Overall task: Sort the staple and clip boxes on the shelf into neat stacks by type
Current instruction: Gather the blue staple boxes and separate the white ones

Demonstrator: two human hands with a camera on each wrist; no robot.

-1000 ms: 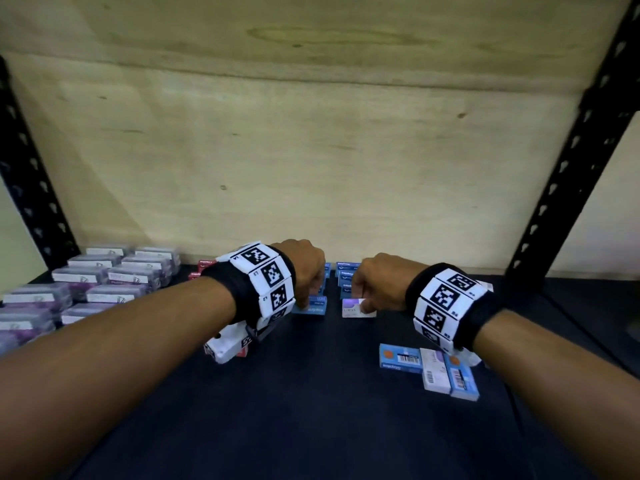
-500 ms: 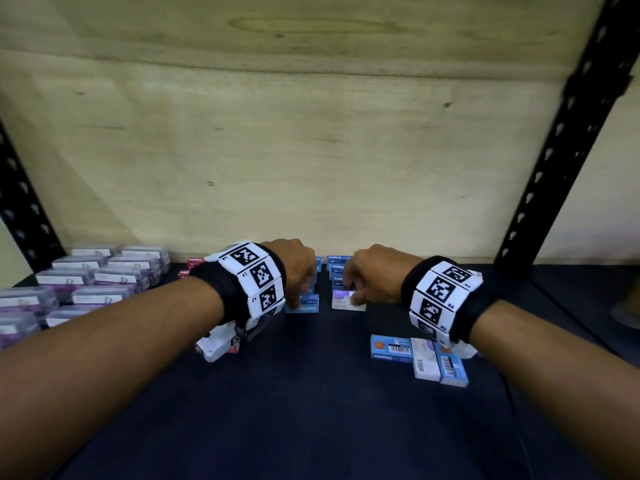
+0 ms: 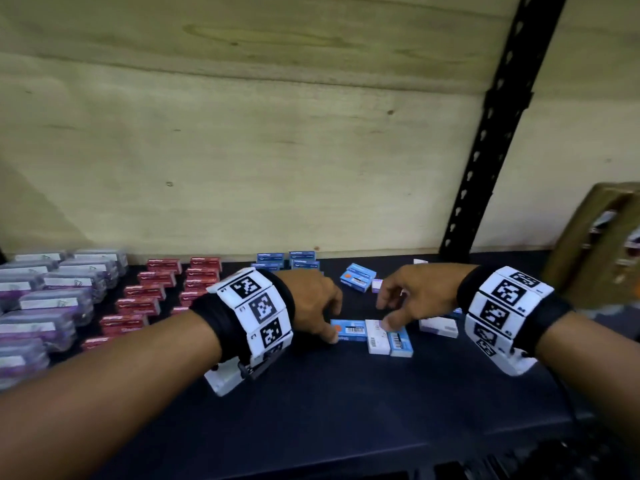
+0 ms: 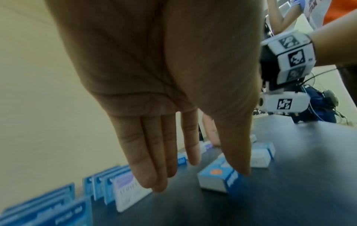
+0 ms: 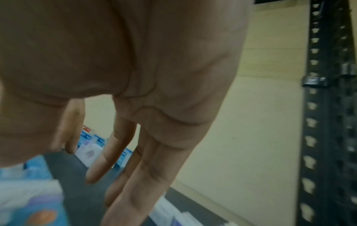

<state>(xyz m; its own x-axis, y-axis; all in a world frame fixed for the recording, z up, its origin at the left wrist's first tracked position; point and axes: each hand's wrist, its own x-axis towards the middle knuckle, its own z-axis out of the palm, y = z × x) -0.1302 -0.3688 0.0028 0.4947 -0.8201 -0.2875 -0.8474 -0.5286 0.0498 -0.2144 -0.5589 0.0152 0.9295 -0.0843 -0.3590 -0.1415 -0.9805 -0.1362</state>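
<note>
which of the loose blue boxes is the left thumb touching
The blue box with the orange dot, lying lengthwise at the left end of the front cluster. The left hand has its thumb on its near-left corner; the other blue boxes lie farther right or behind.

Both bare forearms reach forward side by side, palms down, each wrist wrapped in a black band carrying white blocks printed with black square markers. The left hand [image 3: 311, 306] is on the left, fingers straight and close together, thumb tip pointing down. The right hand [image 3: 412, 299] is just right of it, fingers loosely spread and extended, thumb lowered.
</note>
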